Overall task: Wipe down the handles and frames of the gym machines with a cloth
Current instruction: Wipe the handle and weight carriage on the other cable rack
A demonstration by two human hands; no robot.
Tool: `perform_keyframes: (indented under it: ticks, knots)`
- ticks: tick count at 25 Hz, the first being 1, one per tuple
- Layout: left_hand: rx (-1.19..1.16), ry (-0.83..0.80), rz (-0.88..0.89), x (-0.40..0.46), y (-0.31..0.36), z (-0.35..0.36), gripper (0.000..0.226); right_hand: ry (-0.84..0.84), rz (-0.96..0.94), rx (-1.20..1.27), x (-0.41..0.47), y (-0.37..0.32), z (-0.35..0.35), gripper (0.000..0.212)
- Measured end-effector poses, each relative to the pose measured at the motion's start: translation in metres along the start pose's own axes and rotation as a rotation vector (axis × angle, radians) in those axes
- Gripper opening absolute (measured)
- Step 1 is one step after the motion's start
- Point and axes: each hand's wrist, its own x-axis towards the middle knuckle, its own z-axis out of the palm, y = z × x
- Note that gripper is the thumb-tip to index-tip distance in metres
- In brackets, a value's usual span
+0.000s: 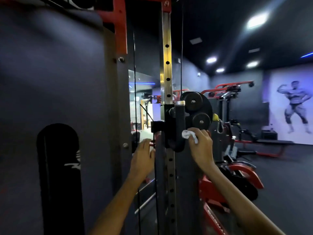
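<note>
My right hand (201, 146) grips a bunched white cloth (188, 135), fingers curled round it so a wad pokes out toward the machine, and I press that wad against the lower edge of the black pulley carriage (176, 126) on the cable machine, just beneath the smaller of its two black pulley wheels (201, 121). Bunching the cloth gives me a firm pad for the curved housing, I think, rather than a loose sheet that would snag on the cable (181, 48). My left hand (143, 154) lies with its fingers mostly straight against the dark frame beside the perforated steel upright (166, 65); it holds nothing, and I judge it is there to brace me and steady the frame while the other hand rubs. The carriage sits partway up the upright, at about chest height, so both arms reach forward and slightly up. To the left a dark shroud panel (50, 73) covers the weight stack. The upright above the carriage and the red top frame (120, 31) look like the next surfaces to wipe. Beyond, red-framed machines (228, 92) stand well apart.
</note>
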Motion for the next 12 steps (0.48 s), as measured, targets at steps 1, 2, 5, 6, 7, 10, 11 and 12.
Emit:
perform_keyframes:
  ticks: [1,2,5,6,7,10,11,12]
  knots:
    - [-0.032,0.023,0.043,0.018,-0.004,0.011,0.047,0.056,0.007,-0.008,0.005,0.003,0.006,0.018]
    - [-0.056,0.044,0.09,0.035,-0.007,0.021,0.049,0.109,0.007,-0.014,0.009,0.007,0.012,0.018]
    - [-0.12,0.121,0.217,0.087,-0.003,0.044,0.053,0.264,-0.089,0.0,0.02,0.009,0.022,0.021]
    - [-0.134,0.147,0.264,0.103,0.001,0.049,0.055,0.31,-0.13,0.009,0.025,0.007,0.024,0.021]
    - [-0.144,0.167,0.31,0.119,0.005,0.053,0.057,0.359,-0.165,0.007,0.032,0.003,0.026,0.021]
    - [-0.187,0.2,0.423,0.163,0.014,0.063,0.057,0.464,-0.29,-0.085,0.061,-0.01,0.029,0.025]
    - [-0.203,0.198,0.452,0.174,0.016,0.068,0.059,0.426,-0.339,-0.136,0.07,-0.014,0.031,0.029]
    - [-0.221,0.196,0.481,0.181,0.018,0.073,0.062,0.342,-0.395,-0.198,0.074,-0.015,0.033,0.034]
